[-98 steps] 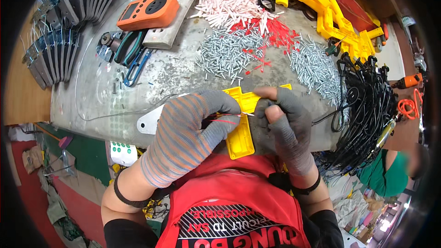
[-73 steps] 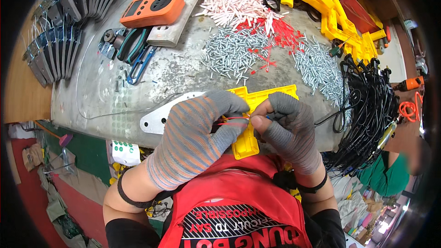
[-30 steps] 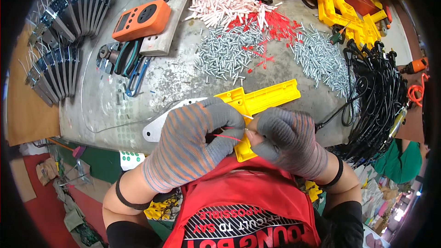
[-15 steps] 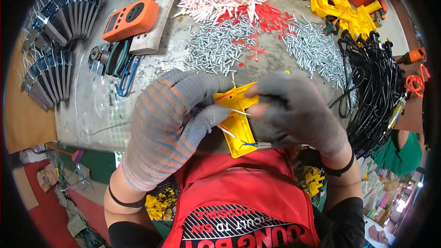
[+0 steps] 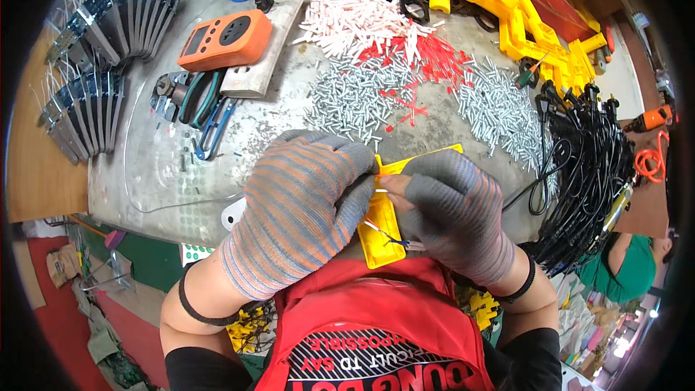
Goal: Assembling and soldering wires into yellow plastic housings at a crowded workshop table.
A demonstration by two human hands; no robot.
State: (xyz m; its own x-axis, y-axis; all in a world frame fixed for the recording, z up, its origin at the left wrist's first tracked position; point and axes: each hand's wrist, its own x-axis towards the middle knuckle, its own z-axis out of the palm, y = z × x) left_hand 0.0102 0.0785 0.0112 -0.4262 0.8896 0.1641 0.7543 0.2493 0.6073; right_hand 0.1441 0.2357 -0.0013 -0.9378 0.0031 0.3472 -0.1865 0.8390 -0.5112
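Note:
A yellow plastic casing half point(image 5: 381, 247) lies between my hands at the front of the table, its upper arm reaching right behind my right hand. My left hand point(image 5: 308, 203), in a grey striped glove, is closed, its fingers and thumb pinched at the casing's upper part. Facing it, my right hand point(image 5: 460, 210), gloved with bare fingertips, pinches the end of a short white wire point(image 5: 381, 190) that spans the gap between both hands. Lower in the casing, thin red, white and blue wires point(image 5: 387, 234) run to a joint at its lower end. My fingers hide the casing's middle.
Beyond my hands lie piles of screws point(image 5: 351, 101), white sleeves point(image 5: 355, 18) and red pieces point(image 5: 441, 58). An orange meter point(image 5: 224, 40), pliers point(image 5: 210, 98) and metal heat-sink-like parts point(image 5: 83, 112) are left. Black cables point(image 5: 586, 166) and yellow casings point(image 5: 507, 14) are right. Another person point(image 5: 622, 268) is at far right.
My right hand has come in closer to the left, and its fingertips now meet the white wire near the left fingers. The whole view has shifted slightly.

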